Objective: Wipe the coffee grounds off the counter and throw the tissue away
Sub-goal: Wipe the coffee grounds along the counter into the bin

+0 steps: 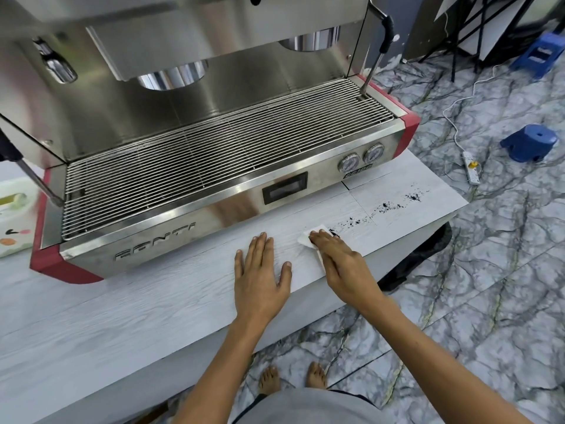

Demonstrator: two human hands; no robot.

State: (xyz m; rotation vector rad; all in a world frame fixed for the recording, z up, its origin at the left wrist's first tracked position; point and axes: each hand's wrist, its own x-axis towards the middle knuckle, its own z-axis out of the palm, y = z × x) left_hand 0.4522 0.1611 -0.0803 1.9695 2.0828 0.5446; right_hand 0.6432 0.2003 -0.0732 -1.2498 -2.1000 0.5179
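Note:
Dark coffee grounds (385, 206) lie scattered in a trail along the pale wood-grain counter (153, 301), from the middle toward its right end. A white tissue (305, 238) is pressed flat on the counter under my right hand (342, 264), right at the near end of the trail. Most of the tissue is hidden by the fingers. My left hand (261, 276) rests flat on the counter just left of the tissue, fingers spread, holding nothing.
A large steel espresso machine (214, 160) with red corners fills the counter behind my hands. A tissue box (12, 221) sits at the far left. A black bin (419, 255) stands on the floor below the counter's right end. Blue stools and a power strip lie farther right.

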